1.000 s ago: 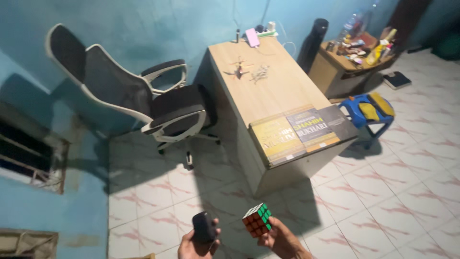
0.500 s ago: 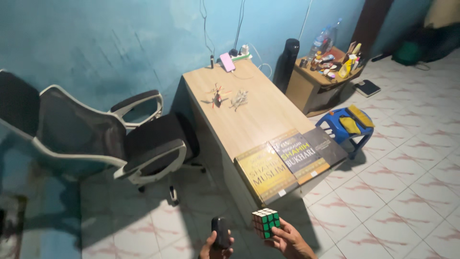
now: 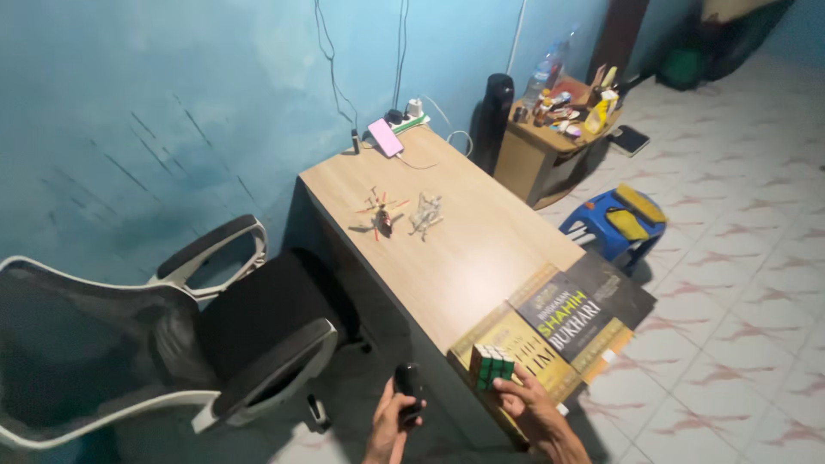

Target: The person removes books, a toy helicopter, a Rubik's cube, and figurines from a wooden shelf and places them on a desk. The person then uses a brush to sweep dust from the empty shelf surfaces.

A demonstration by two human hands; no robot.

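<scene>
green-faced puzzle cube (image 3: 491, 365) gripped by right hand (image 3: 533, 411), black remote (image 3: 406, 382) clutched in left hand (image 3: 391, 421), over books (image 3: 563, 322)

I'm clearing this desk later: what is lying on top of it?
On the desk: three books at the near end, two small toys, a pink phone and a power strip.

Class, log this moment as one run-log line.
left hand: holds black device | right hand: holds cube | below: books on desk
</scene>
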